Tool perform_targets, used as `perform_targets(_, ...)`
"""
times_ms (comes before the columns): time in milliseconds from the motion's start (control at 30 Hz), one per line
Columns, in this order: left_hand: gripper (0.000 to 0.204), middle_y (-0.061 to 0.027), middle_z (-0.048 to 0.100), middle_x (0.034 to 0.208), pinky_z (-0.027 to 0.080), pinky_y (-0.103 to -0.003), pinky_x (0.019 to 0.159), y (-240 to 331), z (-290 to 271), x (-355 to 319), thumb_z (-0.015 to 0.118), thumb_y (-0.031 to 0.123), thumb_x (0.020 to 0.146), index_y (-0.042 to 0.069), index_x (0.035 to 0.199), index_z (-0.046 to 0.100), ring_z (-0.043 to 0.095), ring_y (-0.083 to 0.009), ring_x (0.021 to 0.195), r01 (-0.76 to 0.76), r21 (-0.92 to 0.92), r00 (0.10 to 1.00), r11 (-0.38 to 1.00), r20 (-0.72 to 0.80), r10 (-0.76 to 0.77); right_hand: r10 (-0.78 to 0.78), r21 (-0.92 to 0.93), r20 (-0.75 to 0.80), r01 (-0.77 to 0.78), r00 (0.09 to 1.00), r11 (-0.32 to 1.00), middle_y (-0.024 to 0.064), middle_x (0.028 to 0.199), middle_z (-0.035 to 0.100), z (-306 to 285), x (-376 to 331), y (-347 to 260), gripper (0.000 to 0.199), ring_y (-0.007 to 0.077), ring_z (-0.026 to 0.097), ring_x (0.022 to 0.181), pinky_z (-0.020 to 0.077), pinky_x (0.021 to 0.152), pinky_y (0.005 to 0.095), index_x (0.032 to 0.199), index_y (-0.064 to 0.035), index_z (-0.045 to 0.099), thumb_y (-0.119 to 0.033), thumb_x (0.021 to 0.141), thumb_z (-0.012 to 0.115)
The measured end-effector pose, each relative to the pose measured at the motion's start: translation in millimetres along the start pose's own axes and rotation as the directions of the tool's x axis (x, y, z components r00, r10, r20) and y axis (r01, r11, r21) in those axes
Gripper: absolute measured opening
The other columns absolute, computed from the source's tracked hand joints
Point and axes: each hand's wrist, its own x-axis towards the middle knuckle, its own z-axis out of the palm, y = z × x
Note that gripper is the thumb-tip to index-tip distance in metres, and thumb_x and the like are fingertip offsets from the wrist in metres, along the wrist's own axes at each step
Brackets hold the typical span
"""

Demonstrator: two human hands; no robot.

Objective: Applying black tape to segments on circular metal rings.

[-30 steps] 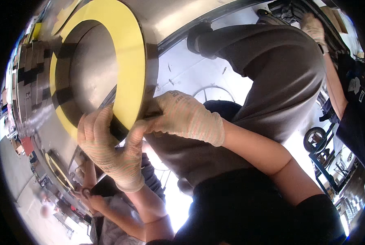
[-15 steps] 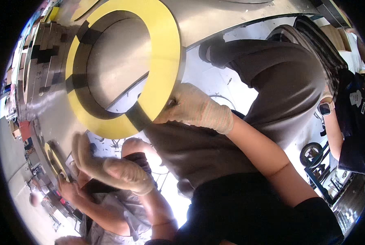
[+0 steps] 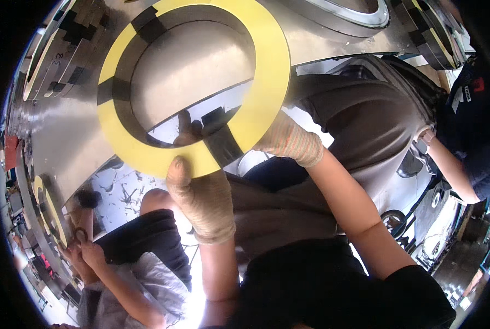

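A large, thick ring (image 3: 275, 71) with a yellow face and dark inner wall is held tilted over the near table edge. Black tape bands (image 3: 223, 143) cross it at several spots. My gloved left hand (image 3: 204, 205) grips its near rim, thumb on the yellow face and fingertips showing inside the hole. Beside those fingertips, a black tape end stands up from the nearest band. At the ring's right near edge, my gloved right hand (image 3: 294, 143) holds on from below; its fingers are hidden behind the ring.
Stacked taped rings (image 3: 64, 52) stand at the far left, with more rings (image 3: 434, 33) at the far right. A pale-rimmed ring (image 3: 355, 16) lies on the metal table (image 3: 69, 148). Co-workers sit on both sides; the left one's hands (image 3: 83, 257) hold a smaller yellow ring (image 3: 50, 211).
My left hand has gone from free beside the ring to gripping its near rim. The ring appears further right in view, and the view itself has shifted.
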Motion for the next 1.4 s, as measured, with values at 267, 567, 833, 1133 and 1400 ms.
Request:
perform_targets(267, 0.052, -0.0152, 0.063, 0.122, 0.048, -0.04, 0.107, 3, -32, -17, 0.073, 0.03, 0.087, -0.006, 0.122, 0.059, 0.06, -0.0242, 0.117, 0.05, -0.145, 0.995, 0.988, -0.082, -0.062, 0.112, 0.557, -0.103, -0.036, 0.988, 0.83, 0.0144, 0.139, 0.061, 32, 6, 27, 0.058, 0.0246, 0.057, 0.129, 0.0457, 0.109, 0.0385, 0.141, 0.0002, 0.055, -0.028, 0.094, 0.073)
perform_targets(567, 0.057, -0.0146, 0.061, 0.134, 0.046, -0.038, 0.109, -9, -12, -25, 0.074, 0.042, 0.089, 0.005, 0.13, 0.059, 0.059, -0.0254, 0.126, 0.001, -0.112, 0.997, 0.994, -0.074, -0.009, 0.283, 0.815, 0.446, -0.516, 0.849, 0.262, 0.0195, 0.095, 0.072, -74, -22, -70, 0.049, 0.0254, 0.068, 0.085, 0.0514, 0.078, 0.0341, 0.12, 0.0109, 0.064, -0.033, 0.097, 0.067)
perform_targets(833, 0.051, -0.0092, 0.063, 0.125, 0.046, -0.038, 0.107, -7, -9, -29, 0.073, 0.035, 0.091, 0.006, 0.13, 0.058, 0.062, -0.0202, 0.118, 0.197, -0.187, 0.975, 0.962, -0.067, -0.212, 0.47, 0.617, 0.649, -0.775, 0.598, 0.134, 0.0291, 0.1, 0.069, -88, 62, -130, 0.058, 0.0263, 0.074, 0.072, 0.0629, 0.067, 0.0331, 0.132, 0.0143, 0.048, -0.037, 0.104, 0.052)
perform_targets(1133, 0.067, -0.0145, 0.056, 0.137, 0.041, -0.042, 0.113, -1, -16, -21, 0.071, 0.038, 0.091, 0.0, 0.142, 0.05, 0.054, -0.0227, 0.129, 0.139, -0.137, 0.99, 0.981, -0.006, -0.142, 0.291, 0.548, 0.365, -0.457, 0.884, 0.701, 0.0081, 0.074, 0.062, -74, 17, -177, 0.043, 0.0092, 0.058, 0.053, 0.0473, 0.048, 0.0223, 0.134, 0.0017, 0.052, -0.027, 0.102, 0.059)
perform_targets(1400, 0.06, -0.0175, 0.055, 0.14, 0.038, -0.041, 0.115, -1, -17, -13, 0.075, 0.039, 0.088, -0.002, 0.129, 0.059, 0.049, -0.0255, 0.136, -0.133, 0.051, 0.991, 0.99, -0.008, 0.133, 0.536, 0.554, 0.454, -0.696, 0.712, 0.456, 0.0, 0.071, 0.061, -6, -4, -52, 0.041, 0.0084, 0.059, 0.065, 0.0471, 0.056, 0.0223, 0.103, -0.0054, 0.069, -0.042, 0.088, 0.079)
